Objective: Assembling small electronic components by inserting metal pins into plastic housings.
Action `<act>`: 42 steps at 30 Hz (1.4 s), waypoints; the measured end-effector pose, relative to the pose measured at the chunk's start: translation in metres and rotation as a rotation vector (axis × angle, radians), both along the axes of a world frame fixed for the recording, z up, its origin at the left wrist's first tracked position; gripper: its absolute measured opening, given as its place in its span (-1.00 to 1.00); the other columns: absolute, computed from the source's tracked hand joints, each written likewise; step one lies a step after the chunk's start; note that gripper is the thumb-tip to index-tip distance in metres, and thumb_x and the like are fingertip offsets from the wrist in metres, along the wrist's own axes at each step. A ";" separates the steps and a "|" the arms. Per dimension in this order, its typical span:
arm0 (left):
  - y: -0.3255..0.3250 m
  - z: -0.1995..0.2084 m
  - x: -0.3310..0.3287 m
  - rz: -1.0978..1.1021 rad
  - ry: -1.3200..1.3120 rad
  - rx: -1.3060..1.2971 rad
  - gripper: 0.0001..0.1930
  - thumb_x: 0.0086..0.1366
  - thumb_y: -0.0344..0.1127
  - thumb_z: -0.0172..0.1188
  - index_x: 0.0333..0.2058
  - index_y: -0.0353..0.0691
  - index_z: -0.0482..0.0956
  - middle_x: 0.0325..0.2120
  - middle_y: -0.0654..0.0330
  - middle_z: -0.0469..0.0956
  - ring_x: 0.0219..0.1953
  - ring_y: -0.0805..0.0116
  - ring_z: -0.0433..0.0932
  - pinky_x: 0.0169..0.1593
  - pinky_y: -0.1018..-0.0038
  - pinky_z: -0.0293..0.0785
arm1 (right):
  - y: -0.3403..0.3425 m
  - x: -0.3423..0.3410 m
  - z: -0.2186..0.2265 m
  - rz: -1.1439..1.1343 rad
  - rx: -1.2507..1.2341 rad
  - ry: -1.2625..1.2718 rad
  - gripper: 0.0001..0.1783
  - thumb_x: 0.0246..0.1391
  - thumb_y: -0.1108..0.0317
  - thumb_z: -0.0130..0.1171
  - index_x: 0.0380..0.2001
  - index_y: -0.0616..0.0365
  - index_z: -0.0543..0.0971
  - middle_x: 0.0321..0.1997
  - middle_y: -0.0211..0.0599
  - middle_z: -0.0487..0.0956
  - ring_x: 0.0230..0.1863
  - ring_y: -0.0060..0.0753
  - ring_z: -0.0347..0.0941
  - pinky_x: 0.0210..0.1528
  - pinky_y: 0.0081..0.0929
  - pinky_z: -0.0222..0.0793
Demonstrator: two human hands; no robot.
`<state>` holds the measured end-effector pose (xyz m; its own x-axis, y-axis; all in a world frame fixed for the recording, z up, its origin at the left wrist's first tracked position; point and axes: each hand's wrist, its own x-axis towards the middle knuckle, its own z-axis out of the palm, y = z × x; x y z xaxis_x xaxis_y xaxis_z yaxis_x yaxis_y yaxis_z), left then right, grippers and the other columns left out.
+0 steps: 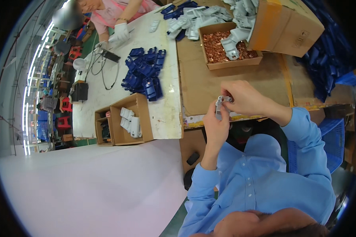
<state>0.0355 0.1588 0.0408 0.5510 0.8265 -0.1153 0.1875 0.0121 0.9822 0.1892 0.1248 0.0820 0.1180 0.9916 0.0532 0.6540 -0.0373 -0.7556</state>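
Note:
Just over the near edge of the cardboard-covered bench, a small light-grey moulded plastic part (218,107) is held between my two hands. My left hand (216,125) pinches its lower end between thumb and fingers. From the right, my right hand (243,98) has its fingers closed at the part's upper end; any small piece between those fingertips is too hidden to make out. Beyond my hands stands a shallow cardboard box (233,65) of small copper-coloured metal pieces (215,46). Several grey plastic parts (230,48) spill onto it from a tipped carton (283,29).
Blue plastic parts (144,71) are heaped on the white table at left, near a cardboard box (144,118) holding grey parts. Across the table a person's gloved hand (120,33) works near a black device (110,55). A blue crate (330,144) stands at my right.

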 end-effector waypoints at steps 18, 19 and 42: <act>0.292 -0.013 0.035 0.204 0.397 0.679 -0.69 0.17 -0.20 0.11 -0.38 -0.41 0.58 -0.52 -0.15 0.58 -0.43 -0.08 0.60 -0.30 0.19 0.46 | 0.105 0.081 -0.051 -0.255 0.000 -0.477 -0.64 0.03 0.46 0.07 -0.07 0.32 0.35 -0.09 0.02 0.43 -0.02 0.08 0.42 -0.10 -0.14 0.45; 0.314 -0.019 0.045 0.233 0.417 0.736 -0.68 0.15 -0.21 0.09 -0.38 -0.44 0.59 -0.50 -0.19 0.58 -0.38 -0.15 0.59 -0.26 0.13 0.47 | 0.110 0.083 -0.057 -0.279 -0.032 -0.544 -0.63 -0.01 0.50 0.09 -0.09 0.33 0.36 -0.09 0.02 0.43 -0.01 0.08 0.42 -0.11 -0.14 0.47; 0.213 -0.021 0.075 0.141 -0.054 0.361 -0.59 0.22 -0.41 0.14 0.05 -0.38 0.40 -0.14 0.00 0.54 -0.22 0.33 0.56 -0.16 0.49 0.45 | 0.107 0.086 -0.048 -0.403 0.123 -0.255 -0.50 -0.14 0.76 0.00 -0.05 0.22 0.34 -0.07 0.01 0.36 -0.17 0.18 0.43 -0.18 -0.07 0.39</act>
<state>0.1104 0.3720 0.0202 0.4267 0.8765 0.2231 0.1561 -0.3144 0.9364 0.2756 0.2323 0.0345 0.4586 0.8544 0.2442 0.7708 -0.2457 -0.5878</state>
